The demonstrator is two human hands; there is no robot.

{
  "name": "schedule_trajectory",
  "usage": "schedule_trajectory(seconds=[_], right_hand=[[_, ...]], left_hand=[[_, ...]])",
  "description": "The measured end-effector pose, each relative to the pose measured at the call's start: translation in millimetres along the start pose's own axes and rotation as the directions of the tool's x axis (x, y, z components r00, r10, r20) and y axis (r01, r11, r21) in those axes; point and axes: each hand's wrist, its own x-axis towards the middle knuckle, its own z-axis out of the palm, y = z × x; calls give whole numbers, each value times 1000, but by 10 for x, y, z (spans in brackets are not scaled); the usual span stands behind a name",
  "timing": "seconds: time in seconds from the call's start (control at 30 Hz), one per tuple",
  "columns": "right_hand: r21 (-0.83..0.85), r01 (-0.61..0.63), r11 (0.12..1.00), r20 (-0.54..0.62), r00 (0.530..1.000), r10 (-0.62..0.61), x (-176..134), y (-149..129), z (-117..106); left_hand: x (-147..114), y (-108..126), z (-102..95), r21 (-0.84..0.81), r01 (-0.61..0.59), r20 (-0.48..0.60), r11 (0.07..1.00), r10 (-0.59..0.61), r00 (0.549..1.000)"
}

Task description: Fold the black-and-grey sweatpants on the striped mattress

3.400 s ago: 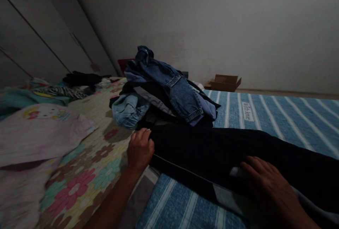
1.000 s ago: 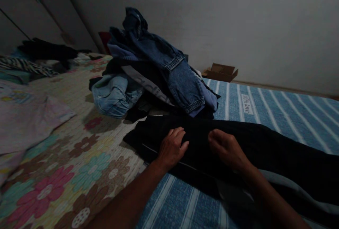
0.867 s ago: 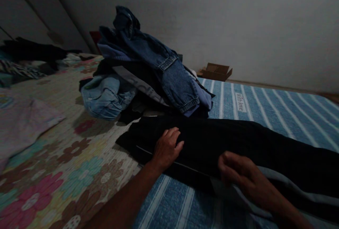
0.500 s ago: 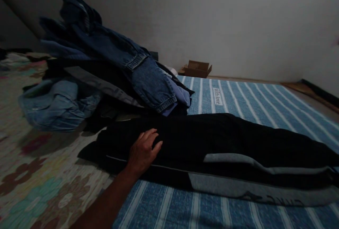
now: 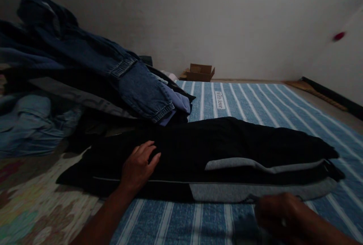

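Observation:
Black trousers point(image 5: 176, 150) with grey side panels lie lengthwise across the striped sheet, folded so two panel edges face me. Dark lettering on the lower panel is partly covered. My left hand point(image 5: 138, 167) rests flat on the trousers toward their left end, its fingers stretched out and slightly apart. Smeared by motion, my right hand point(image 5: 283, 214) is in front of the lower grey panel at the bottom right. Its fingers look curled, but whether they hold anything cannot be made out.
A heap of denim clothes point(image 5: 99, 56) rises at the left, with pale blue jeans point(image 5: 34, 124) beside it. A striped blue sheet point(image 5: 255, 105) and a flowered cover point(image 5: 36, 203) lie underneath. An open cardboard box point(image 5: 200, 73) stands by the wall.
My right hand has come into view at the lower right. My left hand stays on the trousers. The view has turned right, so everything sits further left.

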Motion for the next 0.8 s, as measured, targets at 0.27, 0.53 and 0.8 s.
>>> schedule_trajectory(seconds=[0.27,0.53,0.8], right_hand=[[-138,353,925,-341,860,-379,1168,-416,-80],[-146,161,976,-360,910,-204,1494,-86,89],[-291,30,956,-355,925,-137,1531,-120,96]], left_hand=[[-21,-4,6,-10,19,13,1000,-19,1000],[-33,7,5,-37,27,19,999,-27,999],[-35,1,26,-60,47,20,997,-46,999]])
